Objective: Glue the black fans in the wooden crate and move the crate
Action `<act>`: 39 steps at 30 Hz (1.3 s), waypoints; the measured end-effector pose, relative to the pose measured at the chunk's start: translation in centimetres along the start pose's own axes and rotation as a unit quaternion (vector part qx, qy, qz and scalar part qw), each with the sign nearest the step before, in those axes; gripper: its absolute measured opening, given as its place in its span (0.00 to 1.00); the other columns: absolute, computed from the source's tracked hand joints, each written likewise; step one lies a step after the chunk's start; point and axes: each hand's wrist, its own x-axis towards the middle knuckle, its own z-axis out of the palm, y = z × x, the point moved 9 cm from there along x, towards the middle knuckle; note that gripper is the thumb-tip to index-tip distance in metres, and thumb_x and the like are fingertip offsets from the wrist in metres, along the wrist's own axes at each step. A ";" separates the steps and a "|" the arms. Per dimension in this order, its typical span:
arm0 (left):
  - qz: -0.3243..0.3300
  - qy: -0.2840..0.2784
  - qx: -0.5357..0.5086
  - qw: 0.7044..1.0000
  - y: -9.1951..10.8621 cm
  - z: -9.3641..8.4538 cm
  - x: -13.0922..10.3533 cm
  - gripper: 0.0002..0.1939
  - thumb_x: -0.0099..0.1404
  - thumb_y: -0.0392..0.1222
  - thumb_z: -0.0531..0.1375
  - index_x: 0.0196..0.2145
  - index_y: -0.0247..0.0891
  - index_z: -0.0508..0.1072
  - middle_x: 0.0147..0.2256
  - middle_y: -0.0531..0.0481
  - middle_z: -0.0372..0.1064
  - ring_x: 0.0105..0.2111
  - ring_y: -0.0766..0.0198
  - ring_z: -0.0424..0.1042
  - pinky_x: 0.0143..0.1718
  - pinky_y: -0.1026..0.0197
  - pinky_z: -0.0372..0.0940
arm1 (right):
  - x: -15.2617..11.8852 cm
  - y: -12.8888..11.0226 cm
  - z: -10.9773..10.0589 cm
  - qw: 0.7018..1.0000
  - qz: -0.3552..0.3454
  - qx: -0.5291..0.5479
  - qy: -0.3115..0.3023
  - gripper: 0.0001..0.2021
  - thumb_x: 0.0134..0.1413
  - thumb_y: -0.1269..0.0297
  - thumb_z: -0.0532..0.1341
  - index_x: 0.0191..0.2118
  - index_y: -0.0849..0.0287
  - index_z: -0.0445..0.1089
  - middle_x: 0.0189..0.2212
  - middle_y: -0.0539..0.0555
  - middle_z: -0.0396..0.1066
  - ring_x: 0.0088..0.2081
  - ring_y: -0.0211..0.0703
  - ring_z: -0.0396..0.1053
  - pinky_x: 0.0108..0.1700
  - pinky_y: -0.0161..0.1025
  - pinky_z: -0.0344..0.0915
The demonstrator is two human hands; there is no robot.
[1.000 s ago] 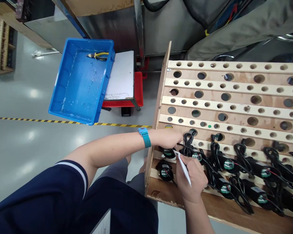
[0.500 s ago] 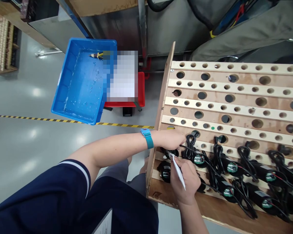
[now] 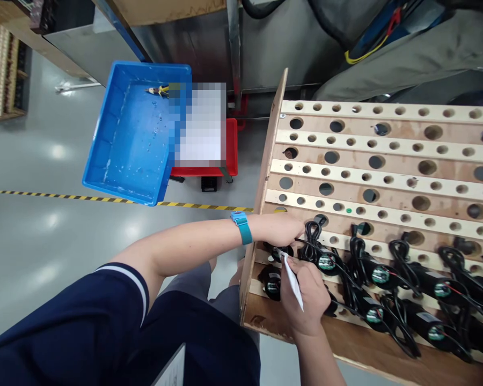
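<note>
My right hand (image 3: 305, 294) is closed on a thin white item (image 3: 293, 284), whose upper end meets a black cylindrical part (image 3: 272, 283) area at the left end of the wooden rack (image 3: 253, 268). Just above, my left hand (image 3: 284, 229) reaches over the rack's left side board, fingers curled down beside a coiled black cable (image 3: 313, 236); its fingertips are mostly hidden. To the right lie several black cylinders with green circuit ends (image 3: 380, 274) and bundled cables.
A blue bin (image 3: 132, 139) holding yellow-handled pliers (image 3: 158, 91) stands left of the rack, beside a red tray (image 3: 232, 147). Another person's grey-clad leg (image 3: 398, 67) is behind the rack. Striped tape (image 3: 60, 194) crosses the floor.
The view has shifted very slightly. Both hands stay almost in the same place, and the white item is still in my right hand.
</note>
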 end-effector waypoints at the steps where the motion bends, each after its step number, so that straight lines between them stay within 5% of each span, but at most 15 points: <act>1: -0.001 -0.001 -0.001 1.000 0.0 0.0 0.0 0.06 0.62 0.38 0.60 0.29 0.34 0.74 0.31 0.44 0.73 0.29 0.60 0.67 0.30 0.60 0.57 | -0.1 0.2 -0.1 1.000 -0.001 -0.005 0.000 0.08 0.52 0.80 0.65 0.37 0.64 0.70 0.34 0.54 0.71 0.38 0.35 0.70 0.43 0.33 0.69; 39: -0.007 0.015 -0.018 1.000 -0.1 -0.4 -0.1 0.07 0.62 0.38 0.62 0.27 0.36 0.73 0.29 0.47 0.72 0.29 0.60 0.68 0.32 0.59 0.59 | -0.3 0.1 -1.9 0.999 0.026 -0.009 0.017 0.07 0.52 0.78 0.66 0.37 0.62 0.71 0.33 0.54 0.73 0.36 0.37 0.71 0.40 0.34 0.68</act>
